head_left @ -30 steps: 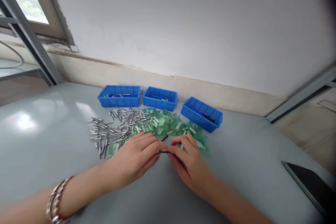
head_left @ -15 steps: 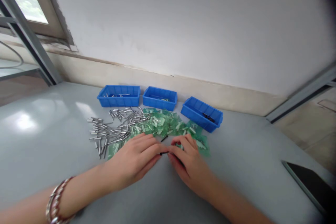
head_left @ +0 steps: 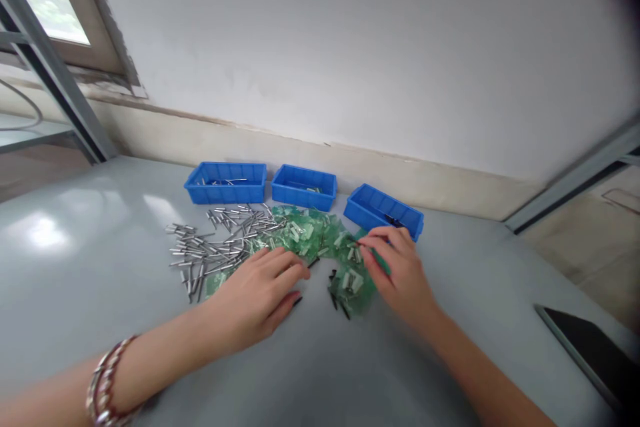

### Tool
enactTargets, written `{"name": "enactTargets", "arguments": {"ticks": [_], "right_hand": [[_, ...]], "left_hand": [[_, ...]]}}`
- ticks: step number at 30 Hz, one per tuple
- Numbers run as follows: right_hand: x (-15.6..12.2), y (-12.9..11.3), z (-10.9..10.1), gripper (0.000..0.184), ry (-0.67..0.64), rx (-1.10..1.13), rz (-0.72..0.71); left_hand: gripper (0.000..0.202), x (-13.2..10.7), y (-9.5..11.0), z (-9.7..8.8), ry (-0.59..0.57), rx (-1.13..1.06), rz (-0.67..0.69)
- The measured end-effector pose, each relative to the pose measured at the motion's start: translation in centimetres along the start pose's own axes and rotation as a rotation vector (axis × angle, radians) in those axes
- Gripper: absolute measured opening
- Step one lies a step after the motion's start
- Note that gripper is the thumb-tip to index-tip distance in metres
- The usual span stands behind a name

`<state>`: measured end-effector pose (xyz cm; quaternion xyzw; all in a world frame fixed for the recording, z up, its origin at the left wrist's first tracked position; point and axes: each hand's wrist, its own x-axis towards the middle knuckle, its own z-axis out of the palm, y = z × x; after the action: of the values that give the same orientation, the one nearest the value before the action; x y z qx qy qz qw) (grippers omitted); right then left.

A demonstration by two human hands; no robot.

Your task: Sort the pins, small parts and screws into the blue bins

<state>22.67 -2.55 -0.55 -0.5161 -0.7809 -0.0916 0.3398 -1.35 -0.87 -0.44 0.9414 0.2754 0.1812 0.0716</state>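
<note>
Grip firmly with right hand [head_left: 403, 273], pinched on slim black pin [head_left: 358, 242] above green plastic packets [head_left: 310, 237], blue plastic bin [head_left: 371, 209] at one o'clock; steady with left hand [head_left: 260, 290], open and flat on grey tabletop [head_left: 100, 267] at eight o'clock.

Left hand [head_left: 260, 293]: palm down, fingers loosely extended and slightly spread, nothing gripped; forearm enters from lower left. Right hand [head_left: 403, 273]: farther forward than the left, palm down, thumb and forefinger tips drawn together in a pinch grip; forearm enters from lower right. Hands apart.
</note>
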Motion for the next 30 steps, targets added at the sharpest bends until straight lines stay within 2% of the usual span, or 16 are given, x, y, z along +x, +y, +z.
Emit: {"name": "enactTargets", "arguments": {"ticks": [3, 6, 11, 16, 22, 27, 30], "right_hand": [[0.3, 3.0, -0.2, 0.018, 0.11, -0.089, 0.058], [0.2, 5.3, -0.5, 0.02, 0.201, -0.187, 0.177], [0.1, 6.9, -1.1, 0.025, 0.268, -0.273, 0.303], [0.1, 7.5, -1.5, 0.027, 0.281, -0.326, 0.355], [-0.2, 8.4, -1.5, 0.032, 0.257, -0.376, 0.397], [-0.4, 8.7, -1.2, 0.035, 0.195, -0.412, 0.426], [-0.3, 8.5, -1.1, 0.037, 0.19, -0.39, 0.414]], "left_hand": [[0.02, 0.1, 0.2, -0.2, -0.082, -0.003, 0.016], [0.027, 0.0, 0.5, -0.5, -0.139, 0.001, 0.008], [0.033, -0.1, 0.5, -0.6, -0.184, 0.017, 0.014], [0.029, 0.0, 0.0, -0.7, -0.082, 0.045, -0.013], [0.02, 0.2, -1.2, -0.7, 0.078, 0.163, -0.19], [0.023, 0.3, -4.1, -0.8, 0.145, 0.228, -0.332], [0.025, 0.2, -6.4, -1.3, 0.132, 0.267, -0.452]]}}
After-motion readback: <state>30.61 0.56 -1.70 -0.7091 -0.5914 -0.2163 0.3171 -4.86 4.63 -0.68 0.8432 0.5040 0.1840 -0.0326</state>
